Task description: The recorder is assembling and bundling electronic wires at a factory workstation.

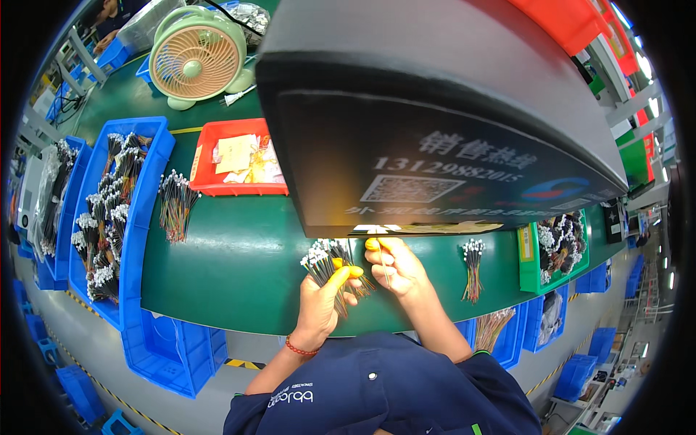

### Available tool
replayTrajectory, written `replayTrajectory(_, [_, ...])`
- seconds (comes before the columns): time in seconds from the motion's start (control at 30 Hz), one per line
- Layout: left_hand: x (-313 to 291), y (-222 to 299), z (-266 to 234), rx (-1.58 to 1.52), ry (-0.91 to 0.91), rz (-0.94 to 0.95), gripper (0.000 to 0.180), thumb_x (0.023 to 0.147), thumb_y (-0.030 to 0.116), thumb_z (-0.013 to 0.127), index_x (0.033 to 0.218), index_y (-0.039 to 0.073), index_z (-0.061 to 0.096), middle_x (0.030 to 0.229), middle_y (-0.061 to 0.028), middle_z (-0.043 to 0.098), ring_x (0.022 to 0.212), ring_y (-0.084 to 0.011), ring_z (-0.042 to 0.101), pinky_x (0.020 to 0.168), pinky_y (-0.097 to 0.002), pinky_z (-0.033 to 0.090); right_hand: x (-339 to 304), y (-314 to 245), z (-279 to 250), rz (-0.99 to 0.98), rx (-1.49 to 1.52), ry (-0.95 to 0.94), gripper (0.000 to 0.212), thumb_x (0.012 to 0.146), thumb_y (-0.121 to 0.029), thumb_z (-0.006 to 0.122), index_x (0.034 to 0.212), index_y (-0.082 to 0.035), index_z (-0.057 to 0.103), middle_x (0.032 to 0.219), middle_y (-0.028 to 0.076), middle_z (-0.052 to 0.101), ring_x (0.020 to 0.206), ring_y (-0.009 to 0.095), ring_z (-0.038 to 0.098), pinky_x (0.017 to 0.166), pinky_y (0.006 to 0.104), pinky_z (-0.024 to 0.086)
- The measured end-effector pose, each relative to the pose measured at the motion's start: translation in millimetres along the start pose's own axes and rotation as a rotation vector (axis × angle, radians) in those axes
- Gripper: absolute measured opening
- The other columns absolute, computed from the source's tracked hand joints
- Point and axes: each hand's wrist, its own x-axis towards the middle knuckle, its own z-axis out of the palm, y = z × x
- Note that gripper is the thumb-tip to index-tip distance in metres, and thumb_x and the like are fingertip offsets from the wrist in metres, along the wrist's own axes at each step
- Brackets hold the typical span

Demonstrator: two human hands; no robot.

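My left hand (315, 308), with yellow finger covers and a red bracelet at the wrist, is closed around a bundle of thin cables (316, 262) with white connectors at their upper ends. To its right, my right hand (403, 272) pinches a single thin cable (385, 273) between yellow-covered fingers, just below the front edge of a large dark box-shaped machine (435, 156). Light falls from beneath that machine; its edge hides the cable's upper end. Further right, a smaller bundle of cables (473, 267) lies on the green tabletop (232, 268).
On the left stand a long blue bin (132, 239) full of cables and a loose cable bundle (176, 206). A red tray (239, 190) holds small bags, with a fan (194, 65) behind it. A green bin (531, 264) of cables sits at right. Blue bins (174, 351) hang below the table edge.
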Motion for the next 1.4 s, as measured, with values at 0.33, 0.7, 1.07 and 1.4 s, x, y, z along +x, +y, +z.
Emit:
replayTrajectory(0.33, [-2.1,-2.8,6.9,-0.013,-0.03,-0.03,0.012,0.081,0.005,0.053,0.092,0.0,0.052,0.081,-0.0104,0.06,0.066,-0.0151,0.059,0.043,-0.0211,0.046,-13.7,21.1,11.8,-0.417,-0.836,-0.029,0.013,0.08,-0.009,0.055,0.084,0.003,0.055,0.07,0.004,0.055,0.051,0.005,0.047,0.042,0.0175,0.037])
replayTrajectory(0.7, [-1.5,-0.3,1.9,-0.054,0.017,-0.085,0.009,0.082,0.006,0.052,0.09,0.002,0.052,0.074,-0.01,0.059,0.058,-0.0121,0.056,0.039,-0.02,0.042,1.3,3.2,4.6,-0.061,-0.092,0.04,0.014,0.085,-0.017,0.047,0.08,-0.003,0.05,0.064,0.002,0.048,0.042,0.004,0.034,0.027,0.015,0.025])
replayTrajectory(1.07, [-2.1,-1.8,8.5,-0.026,0.027,-0.061,0.013,0.083,0.009,0.051,0.094,0.002,0.051,0.072,-0.0083,0.058,0.054,-0.0104,0.053,0.037,-0.0192,0.039,-3.9,24.9,-2.7,-0.636,-1.067,-0.081,0.015,0.078,-0.012,0.057,0.085,0.002,0.057,0.059,0.001,0.051,0.051,0.005,0.046,0.043,0.0177,0.035])
replayTrajectory(1.4, [-6.1,3.6,0.2,0.083,0.002,0.054,0.01,0.085,0.011,0.044,0.088,0.004,0.05,0.064,-0.0051,0.056,0.04,-0.0026,0.035,0.033,-0.0158,0.025,2.0,3.0,-2.0,-0.046,-0.21,0.028,0.013,0.083,-0.014,0.05,0.074,-0.003,0.051,0.065,0.002,0.049,0.044,0.003,0.036,0.031,0.0153,0.028])
